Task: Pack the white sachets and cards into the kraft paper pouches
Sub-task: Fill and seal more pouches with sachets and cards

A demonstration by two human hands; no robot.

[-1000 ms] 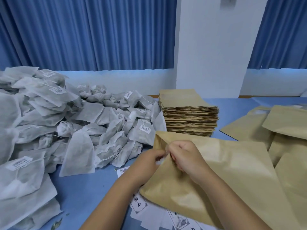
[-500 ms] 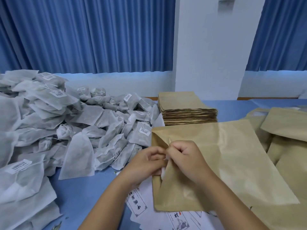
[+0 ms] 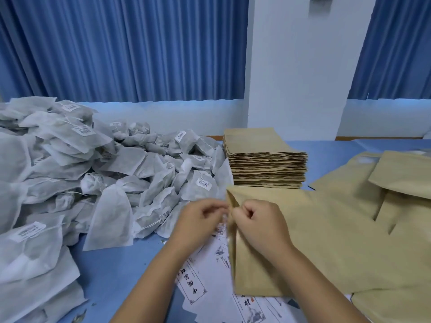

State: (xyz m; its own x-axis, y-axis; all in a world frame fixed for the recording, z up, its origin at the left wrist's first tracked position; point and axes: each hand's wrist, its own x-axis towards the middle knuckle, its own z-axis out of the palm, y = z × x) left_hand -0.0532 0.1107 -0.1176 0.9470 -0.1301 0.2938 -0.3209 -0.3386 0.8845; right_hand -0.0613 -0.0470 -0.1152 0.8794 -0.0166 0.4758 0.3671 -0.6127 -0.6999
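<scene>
Sachets (image 3: 93, 178) are heaped on the left of the bench (image 3: 121, 276). The left hand (image 3: 198, 220), forearm angled up from below, curls its fingers at the pouch's (image 3: 314, 241) left edge; blur hides any grip. Cards (image 3: 205, 271) lie under both wrists. The right hand (image 3: 258, 222), knuckles up, pinches that same edge near the top corner. The pouch lies flat in front of a pouch stack (image 3: 263, 159).
</scene>
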